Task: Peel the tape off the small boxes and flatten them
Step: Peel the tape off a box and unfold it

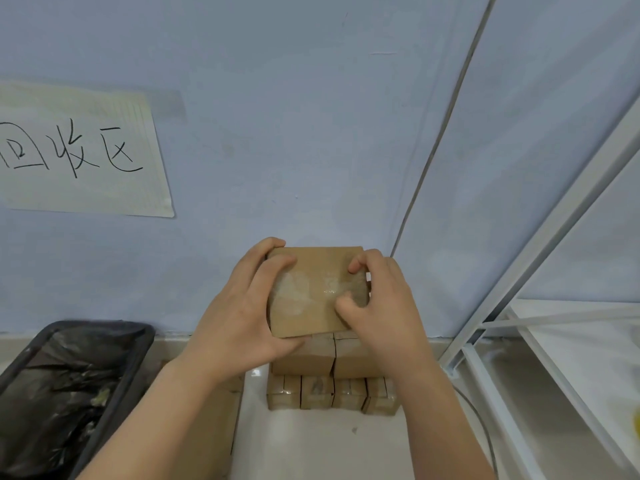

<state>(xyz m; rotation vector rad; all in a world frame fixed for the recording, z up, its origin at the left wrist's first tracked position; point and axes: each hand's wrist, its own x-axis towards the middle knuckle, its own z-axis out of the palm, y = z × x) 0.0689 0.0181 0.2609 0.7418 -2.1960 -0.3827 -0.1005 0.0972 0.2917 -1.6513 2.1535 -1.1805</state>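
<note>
I hold a small brown cardboard box up in front of the wall, with a strip of clear tape across its facing side. My left hand grips its left edge, thumb on the front. My right hand grips its right edge, with fingertips curled against the tape's right end. Below it, a stack of small taped boxes stands on the floor against the wall, partly hidden by my hands.
A black bin lined with a dark bag stands at the lower left. Flat brown cardboard lies under my left forearm. A white metal shelf frame is at the right. A handwritten paper sign is taped to the blue wall.
</note>
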